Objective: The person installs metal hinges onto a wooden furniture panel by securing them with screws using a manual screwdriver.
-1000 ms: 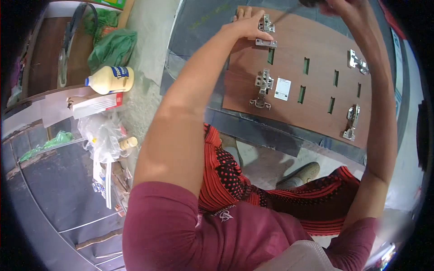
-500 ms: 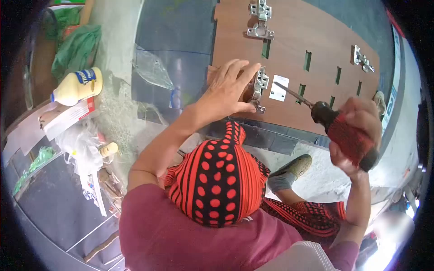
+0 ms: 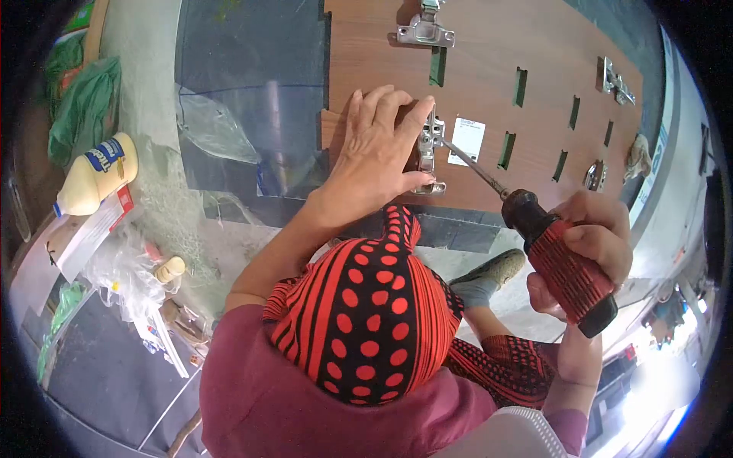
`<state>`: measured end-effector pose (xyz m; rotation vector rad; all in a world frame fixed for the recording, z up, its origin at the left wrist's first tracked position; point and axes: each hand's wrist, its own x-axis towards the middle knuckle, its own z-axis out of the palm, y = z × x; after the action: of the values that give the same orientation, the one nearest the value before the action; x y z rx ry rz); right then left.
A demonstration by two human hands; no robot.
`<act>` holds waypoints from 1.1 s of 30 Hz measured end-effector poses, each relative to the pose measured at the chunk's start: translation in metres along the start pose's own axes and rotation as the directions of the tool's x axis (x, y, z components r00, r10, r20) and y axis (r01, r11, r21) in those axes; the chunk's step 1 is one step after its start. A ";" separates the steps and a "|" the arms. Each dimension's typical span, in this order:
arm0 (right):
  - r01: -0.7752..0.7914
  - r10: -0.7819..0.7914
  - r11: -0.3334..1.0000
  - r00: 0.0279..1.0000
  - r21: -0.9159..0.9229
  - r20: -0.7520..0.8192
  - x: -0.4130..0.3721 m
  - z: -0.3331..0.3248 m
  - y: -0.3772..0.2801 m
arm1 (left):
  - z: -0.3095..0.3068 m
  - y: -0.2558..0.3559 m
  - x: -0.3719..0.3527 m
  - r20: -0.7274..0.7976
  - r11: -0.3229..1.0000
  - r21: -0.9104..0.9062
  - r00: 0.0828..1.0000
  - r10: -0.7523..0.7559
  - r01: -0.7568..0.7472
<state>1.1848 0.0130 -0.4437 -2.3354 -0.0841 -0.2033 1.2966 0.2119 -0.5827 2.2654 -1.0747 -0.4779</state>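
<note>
On the brown wooden board (image 3: pixel 489 46), a metal cabinet hinge (image 3: pixel 429 153) sits between the index finger and thumb of my left hand (image 3: pixel 374 149), which grips it from both ends. My right hand (image 3: pixel 599 237) is wrapped round the red and black handle of a screwdriver (image 3: pixel 546 256). The screwdriver's shaft slants up and left, its tip right at the hinge's edge. A white label (image 3: pixel 466 141) lies on the board just beside the shaft. Another hinge (image 3: pixel 426 30) is at the board's top, partly cut off by the view.
Farther right on the board are a hinge (image 3: pixel 617 82) and a round metal hinge part (image 3: pixel 594 175). Several slots run through the board. A yellow glue bottle (image 3: pixel 98 174) and a green bag (image 3: pixel 85 111) are at left. A clear plastic bag (image 3: pixel 217 130) lies near the board.
The screwdriver has moved left and down, its tip now at the hinge instead of over the label. My left hand stays on the hinge. The view has shifted slightly.
</note>
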 end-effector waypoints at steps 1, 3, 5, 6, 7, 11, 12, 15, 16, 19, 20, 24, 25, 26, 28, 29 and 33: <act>-0.007 0.007 1.000 1.000 0.013 0.003 0.001 0.002 0.001 | 0.000 0.000 0.000 -0.003 1.000 -0.018 1.000 -0.004 0.004; -0.009 0.008 0.999 1.000 0.033 0.012 0.003 0.004 0.001 | -0.001 0.000 0.000 -0.010 0.999 -0.034 1.000 -0.018 0.018; -0.073 0.070 0.994 0.997 0.087 0.030 0.003 0.005 -0.002 | -0.001 0.001 0.000 -0.021 0.998 -0.065 1.000 -0.012 0.011; -0.068 0.065 0.993 0.997 0.094 0.033 0.003 0.004 -0.004 | -0.001 0.001 0.001 -0.023 0.998 -0.060 1.000 -0.020 0.018; -0.079 0.077 0.996 0.996 0.050 0.046 0.004 0.003 -0.007 | -0.001 0.001 0.003 -0.017 0.999 -0.047 1.000 -0.010 0.009; -0.108 0.107 0.994 0.993 0.010 0.053 -0.002 0.001 -0.002 | -0.001 0.002 0.007 0.022 0.999 -0.037 1.000 -0.018 0.019; -0.111 0.110 0.994 0.993 0.007 0.051 -0.002 0.000 -0.002 | -0.001 0.002 0.006 0.023 0.999 -0.038 1.000 -0.013 0.014; -0.130 0.129 0.992 0.990 -0.001 0.059 -0.006 -0.001 -0.001 | 0.001 0.002 0.004 0.007 1.000 0.010 1.000 -0.019 0.019; -0.125 0.124 0.992 0.991 0.014 0.057 -0.009 -0.001 0.000 | 0.001 0.002 0.005 0.012 0.999 0.017 0.999 -0.037 0.037; -0.113 0.110 0.993 0.991 0.031 0.081 -0.002 0.000 -0.005 | 0.001 0.002 0.004 0.028 0.998 0.020 0.998 -0.064 0.063; -0.107 0.104 0.994 0.988 0.027 0.112 0.003 -0.001 -0.007 | 0.001 0.003 0.004 0.039 0.997 0.012 0.997 -0.073 0.073; -0.112 0.098 0.990 0.984 0.086 0.152 0.017 -0.003 -0.005 | 0.002 0.002 0.002 0.027 0.996 0.000 0.996 -0.086 0.086; -0.132 0.109 0.986 0.974 0.106 0.200 0.019 -0.004 -0.005 | 0.002 0.002 0.002 0.024 0.997 0.002 0.996 -0.082 0.082; -0.153 0.119 0.980 0.962 0.123 0.247 0.021 -0.005 -0.004 | 0.003 0.002 0.001 0.020 0.997 0.003 0.997 -0.079 0.079; -0.117 0.068 0.977 0.965 0.181 0.255 0.026 -0.002 -0.003 | 0.005 0.001 0.001 0.012 0.997 0.007 0.996 -0.083 0.083; -0.085 0.021 0.967 0.966 0.240 0.258 0.027 -0.001 -0.002 | 0.005 0.001 0.001 0.010 0.996 0.011 0.996 -0.086 0.085; -0.165 0.143 0.967 0.982 0.191 0.127 0.021 0.001 0.006 | 0.006 0.001 0.001 -0.004 0.998 -0.029 0.998 -0.063 0.063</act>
<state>1.2065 0.0098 -0.4448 -2.1382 0.0216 0.0140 1.2935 0.2092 -0.5866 2.2797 -0.9896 -0.5097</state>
